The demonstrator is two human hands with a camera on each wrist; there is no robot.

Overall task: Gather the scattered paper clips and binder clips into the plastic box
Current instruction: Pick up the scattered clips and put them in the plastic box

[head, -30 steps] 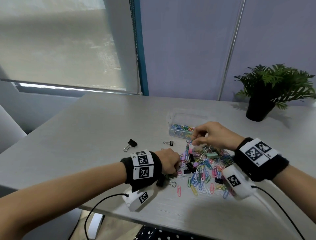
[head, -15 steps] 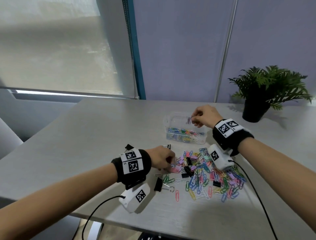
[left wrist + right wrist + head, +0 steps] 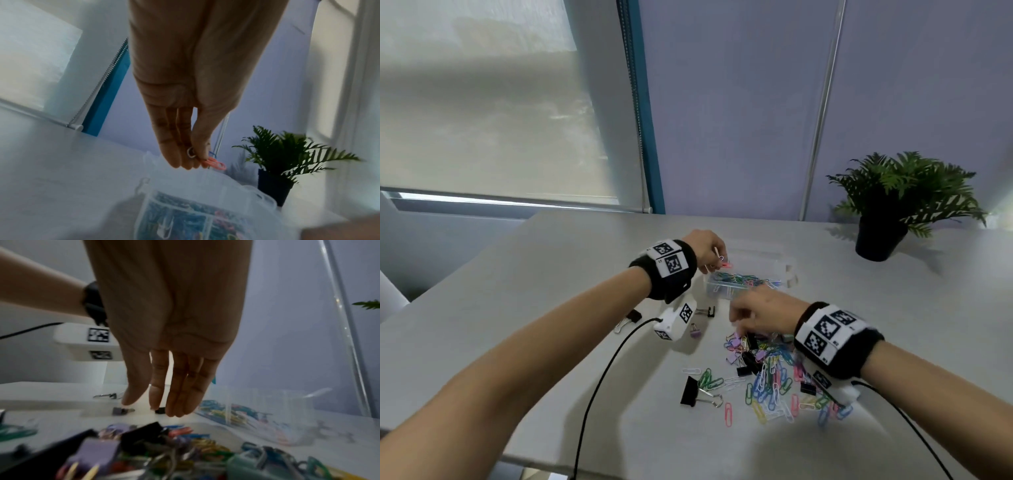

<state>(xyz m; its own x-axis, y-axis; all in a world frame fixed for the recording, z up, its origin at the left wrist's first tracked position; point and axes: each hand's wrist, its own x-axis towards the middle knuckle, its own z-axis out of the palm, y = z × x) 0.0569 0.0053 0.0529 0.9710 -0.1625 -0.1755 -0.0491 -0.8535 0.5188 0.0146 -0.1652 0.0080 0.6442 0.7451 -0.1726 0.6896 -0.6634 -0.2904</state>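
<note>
Left wrist: left hand (image 3: 191, 97) pinches paper clips (image 3: 213, 163) (labels unreadable); right hand (image 3: 172, 340) spread.

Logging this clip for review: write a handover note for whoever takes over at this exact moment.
Left hand: pinching a few paper clips over the plastic box, not yet dropped.
Right hand: fingers straight, holding nothing, over the pile of clips.
Done: the box already holds many coloured paper clips.
Left: most of the pile, the big black binder clip nearest the table's front edge, a small purple binder clip, and two black ones under the left wrist.
</note>
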